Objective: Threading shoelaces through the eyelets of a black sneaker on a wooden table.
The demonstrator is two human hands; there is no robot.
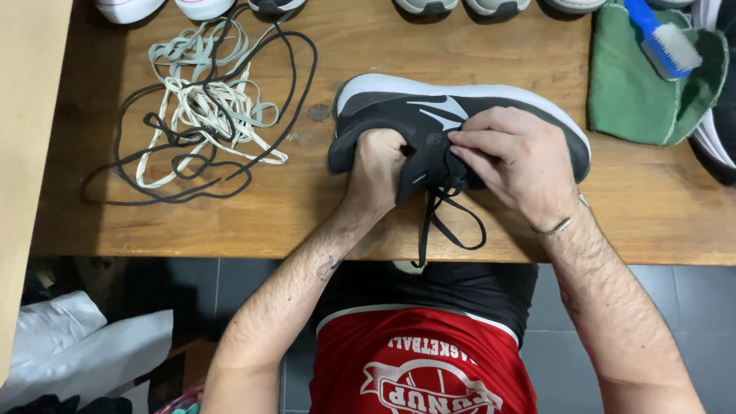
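At my ten o'clock the tangled laces (203, 115) block passage; bare table (307, 218) lies beneath them (green cloth (644, 96) at two).

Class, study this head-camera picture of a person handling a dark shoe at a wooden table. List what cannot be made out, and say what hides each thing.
- Eyelets and tongue of the dark shoe: covered by the left hand and right hand.
- Pale shoes along the far side: cut off by the top edge.
- Where the pile of laces begins and ends: too tangled.
- Blue brush handle: cut off by the top edge.
- Dark shoe at right: cut by the right edge.
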